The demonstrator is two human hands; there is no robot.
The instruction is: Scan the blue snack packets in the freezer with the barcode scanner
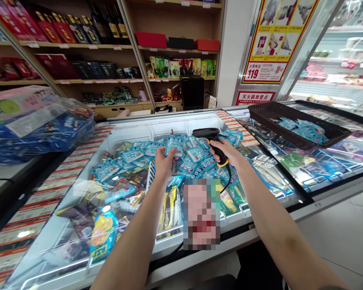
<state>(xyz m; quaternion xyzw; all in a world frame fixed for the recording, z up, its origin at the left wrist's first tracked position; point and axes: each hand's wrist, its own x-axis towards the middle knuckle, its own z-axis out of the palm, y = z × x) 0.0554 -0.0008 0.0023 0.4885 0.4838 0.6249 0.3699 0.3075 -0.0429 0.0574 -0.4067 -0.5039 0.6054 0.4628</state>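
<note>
My left hand [164, 162] pinches a small blue packet [174, 146], its printed face turned up toward me. To the right, my right hand [225, 152] is wrapped round the grip of a black and yellow barcode scanner [206, 132]. The scanner's head points left, close to the held packet, and its cable hangs down below the grip. Many more blue packets [196, 155] lie loosely spread beneath both hands on the glass top of a chest freezer [133, 131]. A pixelated patch hides part of the view below the hands.
A dark basket [329, 137] with blue packets stands on the freezer at right. Plastic-wrapped boxes [39, 125] are at left. Price-label strips [57, 181] run along the freezer. Behind are shelves [115, 46] of bottles and boxes, and a black monitor [192, 92].
</note>
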